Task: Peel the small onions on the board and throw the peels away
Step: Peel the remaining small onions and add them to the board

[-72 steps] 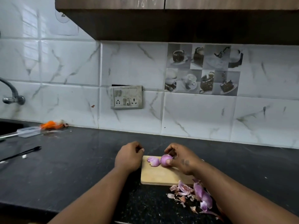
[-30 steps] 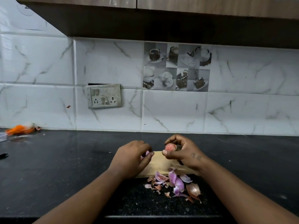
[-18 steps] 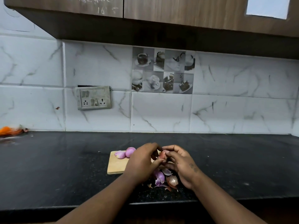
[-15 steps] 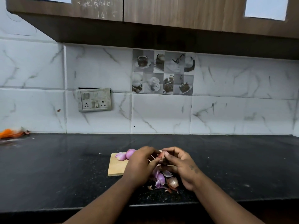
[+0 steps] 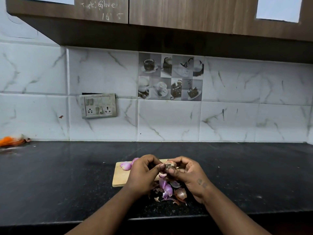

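Note:
A small unpeeled onion (image 5: 169,165) with brown skin is held above the wooden cutting board (image 5: 120,177). My right hand (image 5: 188,174) grips it from the right and below. My left hand (image 5: 145,173) pinches its left end with thumb and fingertips. Two peeled purple onions (image 5: 126,165) lie at the board's far left corner, the right one partly hidden by my left hand. A heap of purple and brown peels (image 5: 169,189) lies on the black counter just in front of the board, under my hands.
The black stone counter (image 5: 59,175) runs left and right, its front edge close below the peels. A socket plate (image 5: 99,106) sits on the tiled wall. Something orange (image 5: 12,140) lies at the far left by the wall. Wooden cabinets (image 5: 169,14) hang overhead.
My right hand put a peeled onion on the board and picked up a brown-skinned one. My left hand came over and now pinches its end. The view has shifted right and up.

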`<state>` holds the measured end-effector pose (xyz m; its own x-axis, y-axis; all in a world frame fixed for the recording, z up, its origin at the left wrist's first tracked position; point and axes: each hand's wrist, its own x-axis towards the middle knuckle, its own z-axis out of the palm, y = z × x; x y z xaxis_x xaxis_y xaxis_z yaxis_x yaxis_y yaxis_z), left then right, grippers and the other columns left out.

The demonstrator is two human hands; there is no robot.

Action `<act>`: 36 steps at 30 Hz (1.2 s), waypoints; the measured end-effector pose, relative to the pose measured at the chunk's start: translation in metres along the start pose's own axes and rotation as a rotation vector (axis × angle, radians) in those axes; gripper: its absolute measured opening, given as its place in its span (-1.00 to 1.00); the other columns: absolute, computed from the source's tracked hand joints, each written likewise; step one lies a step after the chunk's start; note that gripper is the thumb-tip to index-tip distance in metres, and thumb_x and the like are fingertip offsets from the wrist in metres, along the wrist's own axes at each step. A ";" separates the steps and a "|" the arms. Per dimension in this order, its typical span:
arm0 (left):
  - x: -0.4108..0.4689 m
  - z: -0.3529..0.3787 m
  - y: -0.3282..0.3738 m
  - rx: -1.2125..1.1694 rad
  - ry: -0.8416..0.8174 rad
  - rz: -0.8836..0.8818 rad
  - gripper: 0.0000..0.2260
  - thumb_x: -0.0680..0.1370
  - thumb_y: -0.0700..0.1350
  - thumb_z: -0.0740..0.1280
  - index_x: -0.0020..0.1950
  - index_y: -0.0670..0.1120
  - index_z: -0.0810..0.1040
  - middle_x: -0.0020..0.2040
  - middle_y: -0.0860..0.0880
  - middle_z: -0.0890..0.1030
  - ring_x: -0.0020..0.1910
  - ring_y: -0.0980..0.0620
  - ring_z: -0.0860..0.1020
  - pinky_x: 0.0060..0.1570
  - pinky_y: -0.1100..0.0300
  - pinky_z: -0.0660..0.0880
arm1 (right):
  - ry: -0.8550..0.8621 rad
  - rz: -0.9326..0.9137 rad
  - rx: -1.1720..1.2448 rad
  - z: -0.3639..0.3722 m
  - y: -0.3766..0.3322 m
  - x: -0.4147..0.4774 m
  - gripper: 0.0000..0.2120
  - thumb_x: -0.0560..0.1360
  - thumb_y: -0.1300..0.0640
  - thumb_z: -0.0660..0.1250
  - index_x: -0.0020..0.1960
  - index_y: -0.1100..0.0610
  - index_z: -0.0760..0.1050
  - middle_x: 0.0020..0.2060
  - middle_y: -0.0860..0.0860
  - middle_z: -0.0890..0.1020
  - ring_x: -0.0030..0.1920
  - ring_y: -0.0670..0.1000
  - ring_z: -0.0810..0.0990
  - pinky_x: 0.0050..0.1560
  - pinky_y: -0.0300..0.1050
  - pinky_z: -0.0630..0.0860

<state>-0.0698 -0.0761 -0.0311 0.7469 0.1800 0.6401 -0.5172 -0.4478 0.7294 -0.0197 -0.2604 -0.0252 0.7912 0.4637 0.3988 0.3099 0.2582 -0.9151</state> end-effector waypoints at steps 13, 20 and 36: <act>-0.004 -0.002 0.006 0.113 -0.001 -0.023 -0.81 0.68 -0.08 0.29 -0.14 -0.01 0.47 -0.27 0.09 0.54 -0.26 0.16 0.47 -0.21 0.23 0.43 | -0.159 0.047 0.130 0.000 -0.005 -0.005 -0.58 0.53 0.47 0.33 0.33 0.18 0.58 0.24 0.29 0.64 0.21 0.22 0.62 0.36 0.17 0.50; -0.005 -0.002 0.009 0.309 0.072 -0.028 -0.82 0.67 -0.08 0.29 -0.14 0.01 0.47 -0.22 0.10 0.60 -0.21 0.18 0.53 -0.23 0.24 0.44 | -0.032 0.053 0.184 0.000 -0.007 0.001 -0.68 0.60 0.43 0.16 0.24 0.26 0.58 0.04 0.22 0.70 -0.03 0.11 0.68 -0.01 0.00 0.66; -0.012 0.000 0.016 0.444 -0.198 0.101 -0.88 0.56 0.09 0.37 -0.09 0.10 0.65 -0.18 0.20 0.66 -0.16 0.18 0.59 -0.12 0.06 0.55 | 0.047 0.006 0.075 -0.006 -0.007 -0.011 -0.64 0.50 0.32 0.45 0.27 0.10 0.61 0.08 0.21 0.70 0.02 0.09 0.69 0.07 -0.03 0.62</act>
<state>-0.0874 -0.0860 -0.0272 0.7895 -0.0344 0.6128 -0.3954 -0.7922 0.4649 -0.0272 -0.2725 -0.0240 0.8177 0.4253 0.3880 0.2660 0.3186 -0.9098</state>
